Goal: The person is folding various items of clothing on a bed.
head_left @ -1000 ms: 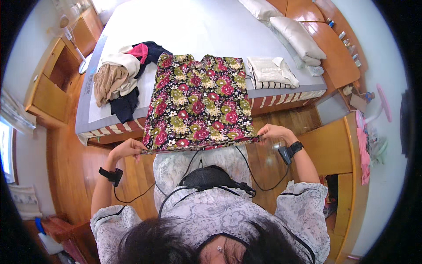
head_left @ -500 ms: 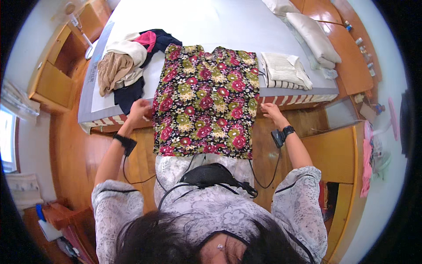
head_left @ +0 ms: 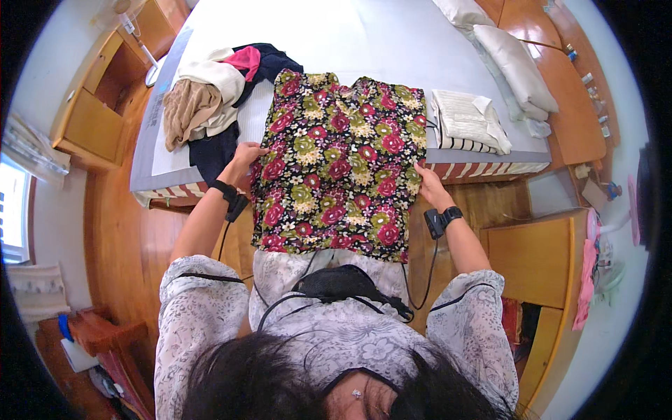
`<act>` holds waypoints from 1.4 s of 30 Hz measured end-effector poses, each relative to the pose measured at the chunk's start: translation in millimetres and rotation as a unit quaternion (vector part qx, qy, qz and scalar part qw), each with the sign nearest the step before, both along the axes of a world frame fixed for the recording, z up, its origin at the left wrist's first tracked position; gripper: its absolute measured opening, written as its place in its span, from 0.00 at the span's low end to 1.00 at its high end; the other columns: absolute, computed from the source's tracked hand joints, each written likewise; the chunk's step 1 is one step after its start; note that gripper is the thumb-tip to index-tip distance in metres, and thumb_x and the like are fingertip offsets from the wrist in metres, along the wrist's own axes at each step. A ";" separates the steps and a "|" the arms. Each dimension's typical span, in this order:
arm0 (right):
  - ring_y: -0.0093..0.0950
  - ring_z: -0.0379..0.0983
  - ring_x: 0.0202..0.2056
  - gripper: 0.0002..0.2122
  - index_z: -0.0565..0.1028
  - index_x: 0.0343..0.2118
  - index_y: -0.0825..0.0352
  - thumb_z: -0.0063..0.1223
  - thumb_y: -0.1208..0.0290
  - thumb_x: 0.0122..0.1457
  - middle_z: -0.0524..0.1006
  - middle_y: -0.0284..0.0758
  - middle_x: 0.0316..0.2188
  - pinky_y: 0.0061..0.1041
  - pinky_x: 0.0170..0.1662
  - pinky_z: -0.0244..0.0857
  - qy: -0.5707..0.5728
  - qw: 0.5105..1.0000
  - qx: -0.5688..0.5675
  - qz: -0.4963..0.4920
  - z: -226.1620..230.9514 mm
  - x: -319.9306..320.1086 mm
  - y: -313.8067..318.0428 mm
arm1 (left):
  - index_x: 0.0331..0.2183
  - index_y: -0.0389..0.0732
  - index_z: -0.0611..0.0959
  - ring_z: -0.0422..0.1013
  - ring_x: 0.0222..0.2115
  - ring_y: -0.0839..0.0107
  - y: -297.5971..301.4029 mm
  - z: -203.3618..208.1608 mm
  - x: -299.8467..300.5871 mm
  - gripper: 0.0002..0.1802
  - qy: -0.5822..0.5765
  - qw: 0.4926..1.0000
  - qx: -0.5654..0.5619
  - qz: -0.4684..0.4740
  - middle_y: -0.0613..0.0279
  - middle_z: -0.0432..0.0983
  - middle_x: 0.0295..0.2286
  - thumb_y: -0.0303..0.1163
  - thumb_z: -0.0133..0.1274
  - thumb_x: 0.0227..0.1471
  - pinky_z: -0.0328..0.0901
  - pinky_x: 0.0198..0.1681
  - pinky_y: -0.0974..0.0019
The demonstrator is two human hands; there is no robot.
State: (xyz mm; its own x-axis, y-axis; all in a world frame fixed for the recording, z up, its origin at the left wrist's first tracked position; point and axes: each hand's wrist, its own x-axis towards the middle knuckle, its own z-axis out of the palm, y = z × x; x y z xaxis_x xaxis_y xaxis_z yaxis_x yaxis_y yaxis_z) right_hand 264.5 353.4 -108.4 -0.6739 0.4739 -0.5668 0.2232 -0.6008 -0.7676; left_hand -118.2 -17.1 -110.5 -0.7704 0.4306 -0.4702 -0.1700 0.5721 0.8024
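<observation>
A floral top (head_left: 339, 168), black with red roses, olive green blooms and cream flowers, lies spread out with its notched neckline on the bed's near edge. Its lower part drapes off the edge toward my lap. My left hand (head_left: 243, 158) is closed on the top's left side, fingertips at the cloth's edge. On the opposite side, my right hand (head_left: 430, 185) grips the edge at about mid-height, with some fingers hidden by the fabric. Both wrists wear black bands with small devices and cables.
A loose heap of clothes (head_left: 203, 101) in beige, white, pink and navy sits left on the bed (head_left: 350, 35). Folded white and striped garments (head_left: 470, 120) lie to the right. Pillows (head_left: 518, 70) rest at the far right; a wooden cabinet (head_left: 525, 259) stands near my right arm.
Both hands have come in from beside the top to its side edges and closed on them. The left hand has also moved farther up. The view has shifted slightly.
</observation>
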 end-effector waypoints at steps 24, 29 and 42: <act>0.32 0.70 0.45 0.15 0.68 0.46 0.67 0.40 0.62 0.63 0.73 0.37 0.43 0.36 0.51 0.63 0.161 0.971 -0.154 -0.091 -17.4 5.0 13.5 | 0.19 0.43 0.85 0.74 0.20 0.68 9.0 22.3 48.0 0.09 0.210 0.969 -0.101 0.076 0.61 0.78 0.18 0.37 0.63 0.35 0.67 0.29 0.65; 0.28 0.72 0.40 0.14 0.69 0.43 0.70 0.50 0.68 0.58 0.74 0.36 0.40 0.31 0.46 0.67 0.162 0.973 -0.160 -0.047 1.9 4.4 3.2 | 0.23 0.38 0.84 0.71 0.19 0.73 2.3 17.2 33.0 0.08 0.085 0.990 -0.057 0.092 0.61 0.77 0.20 0.32 0.62 0.39 0.65 0.25 0.69; 0.24 0.75 0.35 0.15 0.73 0.41 0.69 0.59 0.67 0.53 0.77 0.33 0.37 0.26 0.37 0.71 0.064 0.993 -0.022 -0.099 24.8 18.7 5.5 | 0.33 0.38 0.80 0.66 0.29 0.74 -38.7 75.0 -6.6 0.10 -0.226 0.968 0.076 -0.082 0.66 0.73 0.28 0.34 0.54 0.51 0.61 0.35 0.66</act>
State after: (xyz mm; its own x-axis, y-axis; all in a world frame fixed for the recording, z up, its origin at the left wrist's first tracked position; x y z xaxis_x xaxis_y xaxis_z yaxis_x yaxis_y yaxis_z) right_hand 283.1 358.9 -83.5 -0.6379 0.5812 -0.5053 -0.0011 -0.6568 -0.7541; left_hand -124.8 -55.8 -35.5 -0.4166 0.6201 -0.6648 -0.4403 0.5021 0.7443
